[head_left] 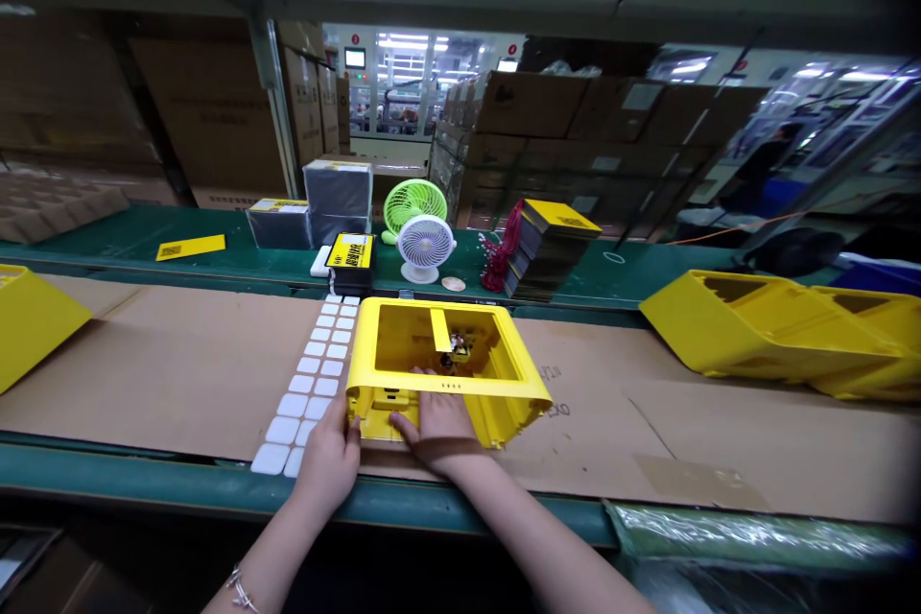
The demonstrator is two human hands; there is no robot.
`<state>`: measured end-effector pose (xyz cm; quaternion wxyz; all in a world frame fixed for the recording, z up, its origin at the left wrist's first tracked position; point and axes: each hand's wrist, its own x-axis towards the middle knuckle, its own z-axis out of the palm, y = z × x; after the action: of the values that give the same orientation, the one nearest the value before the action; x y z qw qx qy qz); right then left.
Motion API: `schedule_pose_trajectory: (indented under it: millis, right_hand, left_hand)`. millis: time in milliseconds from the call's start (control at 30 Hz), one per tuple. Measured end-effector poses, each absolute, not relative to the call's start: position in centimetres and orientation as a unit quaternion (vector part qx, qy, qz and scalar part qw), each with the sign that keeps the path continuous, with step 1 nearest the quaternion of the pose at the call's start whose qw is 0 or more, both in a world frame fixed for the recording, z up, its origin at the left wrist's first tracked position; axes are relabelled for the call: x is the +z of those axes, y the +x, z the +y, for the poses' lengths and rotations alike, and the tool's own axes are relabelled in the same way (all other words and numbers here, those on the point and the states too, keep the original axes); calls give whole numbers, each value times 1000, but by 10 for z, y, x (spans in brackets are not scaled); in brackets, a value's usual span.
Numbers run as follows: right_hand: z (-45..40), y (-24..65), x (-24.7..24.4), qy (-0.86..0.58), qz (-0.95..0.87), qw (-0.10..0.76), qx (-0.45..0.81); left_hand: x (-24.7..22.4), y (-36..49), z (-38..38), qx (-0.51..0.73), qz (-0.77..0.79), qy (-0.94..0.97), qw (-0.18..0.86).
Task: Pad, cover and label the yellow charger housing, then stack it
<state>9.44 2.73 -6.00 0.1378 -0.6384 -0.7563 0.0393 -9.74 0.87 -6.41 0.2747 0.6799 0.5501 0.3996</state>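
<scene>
Fingers hooked over a yellow casing

Stacked cartons line the far side of this green assembly line, and a sheet of brown cardboard covers the belt, probably to keep the plastic from scuffing. More yellow casings lie tipped on the right, well apart from the one in front of the person. Along the far ledge sit a white fan and a green fan, likely placed to cool whoever stands here. A double row of white pads runs just beside the casing on its left, within easy reach. That casing sits on the cardboard with its open side up, squarely before the person. The left hand presses against its near left corner, fingers close together, seemingly to brace it. The right hand reaches over the front rim, fingers bent down inside, gripping the wall. Inside lie a yellow strip and a cluster of dark and gold parts, too small to tell apart
</scene>
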Motion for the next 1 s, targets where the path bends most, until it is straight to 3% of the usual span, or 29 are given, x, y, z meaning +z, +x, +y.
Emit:
schedule_pose_trajectory:
  millis: [167, 733, 1000]
  right_hand:
    - [21, 85, -56, -673, -733, 104, -8]
    - [22, 92, -48, -624, -766, 135, 69]
    - [14, 102, -41, -666, -740, 91, 37]
  left_hand:
    - [-64, -98, 7, 395, 551, 684, 267]
    - [-58, -97, 4, 405, 551, 675, 277]
    - [-55, -94, -1, 411, 541, 657, 325]
